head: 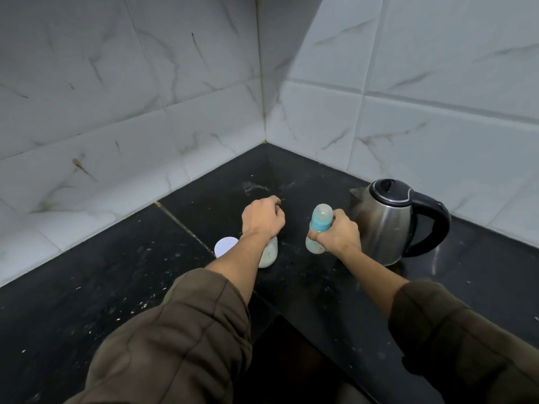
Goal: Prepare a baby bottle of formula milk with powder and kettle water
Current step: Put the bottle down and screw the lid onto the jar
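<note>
My right hand point(338, 234) grips a clear baby bottle point(318, 228) with a blue collar and a clear cap, held upright just above or on the black counter. A steel kettle point(388, 225) with a black lid and handle stands right behind it, lid down. My left hand point(262, 218) hovers with its fingers curled closed above a white powder jar point(269, 253); whether it holds something small is hidden. The jar's white lid point(225, 245) lies flat on the counter to the jar's left.
The black stone counter point(116, 287) forms an inner corner against white marble-look wall tiles point(145, 112). Pale specks are scattered on the counter's left part. A darker cut-out or lower surface point(291, 360) lies near the front between my brown sleeves.
</note>
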Available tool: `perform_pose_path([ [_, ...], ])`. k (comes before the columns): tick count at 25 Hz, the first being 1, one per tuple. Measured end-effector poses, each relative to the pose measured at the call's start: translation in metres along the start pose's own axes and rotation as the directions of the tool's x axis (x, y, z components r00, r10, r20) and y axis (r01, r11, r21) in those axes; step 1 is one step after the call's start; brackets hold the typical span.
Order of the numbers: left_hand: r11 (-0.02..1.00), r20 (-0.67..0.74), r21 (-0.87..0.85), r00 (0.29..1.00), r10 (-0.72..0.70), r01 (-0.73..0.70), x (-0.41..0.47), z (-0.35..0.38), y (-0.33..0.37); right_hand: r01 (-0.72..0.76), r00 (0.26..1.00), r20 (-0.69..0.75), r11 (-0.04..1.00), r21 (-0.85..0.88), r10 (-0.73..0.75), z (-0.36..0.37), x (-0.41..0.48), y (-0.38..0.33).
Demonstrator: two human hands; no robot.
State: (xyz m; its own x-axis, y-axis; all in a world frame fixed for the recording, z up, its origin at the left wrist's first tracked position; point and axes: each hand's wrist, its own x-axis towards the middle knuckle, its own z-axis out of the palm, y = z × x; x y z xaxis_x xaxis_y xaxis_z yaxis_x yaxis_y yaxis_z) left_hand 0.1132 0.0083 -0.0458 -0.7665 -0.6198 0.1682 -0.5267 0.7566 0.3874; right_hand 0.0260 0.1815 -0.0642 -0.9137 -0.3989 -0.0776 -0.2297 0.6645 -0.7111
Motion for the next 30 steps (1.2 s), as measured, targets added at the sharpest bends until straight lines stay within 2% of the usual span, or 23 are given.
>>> perform_pose_path([
  [14,0.999,-0.001,0.006,0.999,-0.042,0.042,0.001,0.005,-0.010,-0.027,0.994,0.110,1.000,0.013,0.026,0.014,-0.001,0.026],
  [19,0.999,-0.022,-0.009,0.999,-0.049,0.048,0.005,-0.007,-0.008,-0.048,0.969,0.246,0.995,0.091,0.024,-0.005,0.010,0.010],
  [21,0.998,-0.047,-0.018,0.997,-0.055,0.055,0.005,-0.015,-0.009,0.030,0.982,0.182,0.986,0.163,-0.059,-0.018,0.012,-0.005],
  [23,0.998,-0.074,-0.029,0.996,-0.058,0.056,0.006,-0.024,-0.013,0.151,0.987,0.022,0.967,0.203,-0.158,-0.027,0.010,-0.026],
  [26,0.997,-0.112,-0.041,0.992,-0.062,0.058,0.006,-0.043,-0.023,0.348,0.930,-0.189,0.920,0.179,-0.315,-0.027,0.007,-0.063],
  [28,0.997,-0.141,-0.041,0.987,-0.076,0.071,0.009,-0.056,-0.032,0.417,0.896,-0.221,0.901,0.120,-0.386,-0.019,0.009,-0.089],
  [30,0.993,-0.169,-0.040,0.979,-0.113,0.107,0.009,-0.069,-0.051,0.449,0.888,-0.161,0.889,0.089,-0.432,0.000,0.009,-0.118],
])
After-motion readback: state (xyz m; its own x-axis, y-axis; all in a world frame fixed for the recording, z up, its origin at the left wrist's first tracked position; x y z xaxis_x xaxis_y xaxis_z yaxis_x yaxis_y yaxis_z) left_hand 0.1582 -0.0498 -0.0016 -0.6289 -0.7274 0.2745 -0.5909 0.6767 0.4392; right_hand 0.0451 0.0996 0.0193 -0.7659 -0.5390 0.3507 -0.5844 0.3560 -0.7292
